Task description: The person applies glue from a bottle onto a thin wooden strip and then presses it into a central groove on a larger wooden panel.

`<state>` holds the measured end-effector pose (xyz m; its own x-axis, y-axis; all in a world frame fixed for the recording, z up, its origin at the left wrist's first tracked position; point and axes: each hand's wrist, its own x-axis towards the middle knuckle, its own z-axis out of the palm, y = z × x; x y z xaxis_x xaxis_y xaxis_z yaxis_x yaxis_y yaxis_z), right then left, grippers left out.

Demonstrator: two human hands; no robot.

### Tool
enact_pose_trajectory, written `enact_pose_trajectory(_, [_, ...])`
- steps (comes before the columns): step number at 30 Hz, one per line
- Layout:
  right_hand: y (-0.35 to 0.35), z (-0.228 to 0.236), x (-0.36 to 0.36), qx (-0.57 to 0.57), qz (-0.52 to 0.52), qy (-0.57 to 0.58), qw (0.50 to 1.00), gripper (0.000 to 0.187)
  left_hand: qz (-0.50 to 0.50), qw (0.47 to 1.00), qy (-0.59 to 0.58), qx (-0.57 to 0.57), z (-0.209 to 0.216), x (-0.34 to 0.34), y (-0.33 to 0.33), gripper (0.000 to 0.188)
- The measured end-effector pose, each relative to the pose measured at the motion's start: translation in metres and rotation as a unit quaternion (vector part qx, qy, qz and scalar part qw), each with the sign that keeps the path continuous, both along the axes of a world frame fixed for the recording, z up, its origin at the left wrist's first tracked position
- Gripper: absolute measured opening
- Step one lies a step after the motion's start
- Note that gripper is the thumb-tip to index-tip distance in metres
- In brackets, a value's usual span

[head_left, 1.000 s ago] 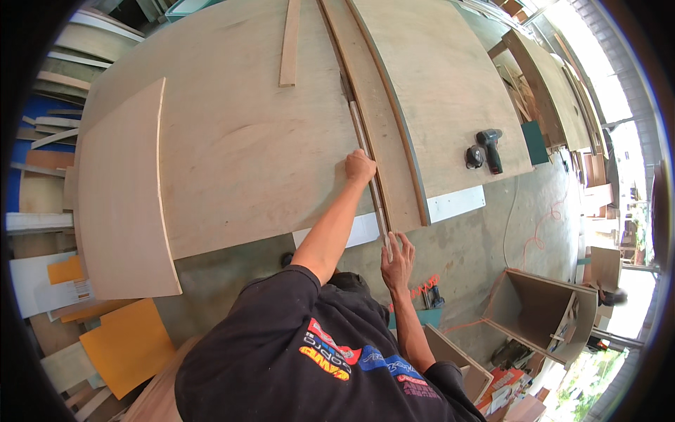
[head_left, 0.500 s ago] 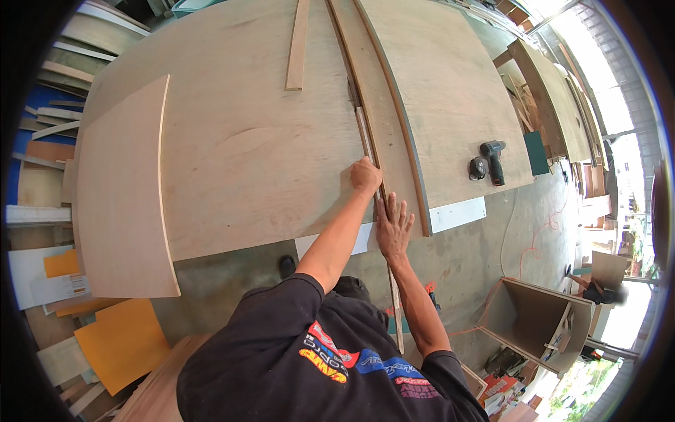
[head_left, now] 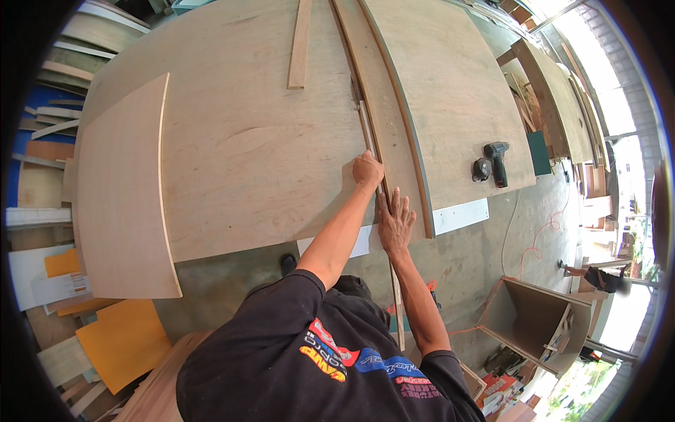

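A narrow strip (head_left: 365, 126) of wood lies lengthwise along the left edge of a long board (head_left: 397, 133), which rests on a large plywood sheet (head_left: 239, 169). My left hand (head_left: 368, 171) is closed on the strip, its fist pressed against the board's edge. Nearer to me, my right hand (head_left: 397, 221) lies flat with fingers stretched over the strip and the board's near end. From under that hand the strip runs on past the sheet's front edge toward my body. What the left fingers grip underneath is partly hidden.
Right of the board, a cordless drill (head_left: 498, 163) stands beside a black battery (head_left: 481, 169). A short wooden slat (head_left: 299, 53) lies far ahead; a plywood panel (head_left: 123, 197) overlaps the left side. An open cabinet box (head_left: 531, 323) sits at lower right, near an orange cable (head_left: 538, 246).
Both hands keep nearly the same place on the strip and board. The view has shifted slightly. At the far right, another person has changed position.
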<state>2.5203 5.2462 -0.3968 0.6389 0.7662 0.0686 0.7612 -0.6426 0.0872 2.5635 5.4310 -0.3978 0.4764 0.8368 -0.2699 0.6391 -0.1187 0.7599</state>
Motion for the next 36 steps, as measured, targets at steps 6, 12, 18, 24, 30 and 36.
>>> enact_pose_trajectory(6, [0.009, 0.000, 0.000, -0.003, -0.003, -0.003, 1.000, 0.051, 0.016, 1.000, 0.011, -0.005, -0.005, 0.005, 0.007, 0.015])
enact_pose_trajectory(12, [0.014, -0.002, 0.003, 0.001, -0.001, -0.020, 1.000, 0.050, 0.029, 1.000, 0.009, 0.004, -0.008, 0.011, 0.008, 0.015])
enact_pose_trajectory(18, [0.028, 0.002, 0.007, -0.008, -0.005, -0.022, 1.000, 0.051, 0.024, 1.000, 0.009, 0.010, -0.014, 0.016, 0.021, 0.018])
enact_pose_trajectory(24, [0.032, -0.008, 0.013, -0.007, -0.007, -0.024, 1.000, 0.050, 0.018, 0.999, -0.023, 0.024, -0.006, -0.032, 0.006, 0.027])
enact_pose_trajectory(30, [0.032, 0.002, 0.014, -0.022, -0.031, 0.006, 0.999, 0.049, -0.105, 0.994, -0.011, -0.013, -0.003, -0.138, -0.125, 0.025])
enact_pose_trajectory(36, [0.045, 0.008, 0.020, -0.040, -0.025, 0.023, 0.999, 0.050, -0.119, 0.991, -0.022, -0.065, -0.031, -0.121, -0.166, 0.021])
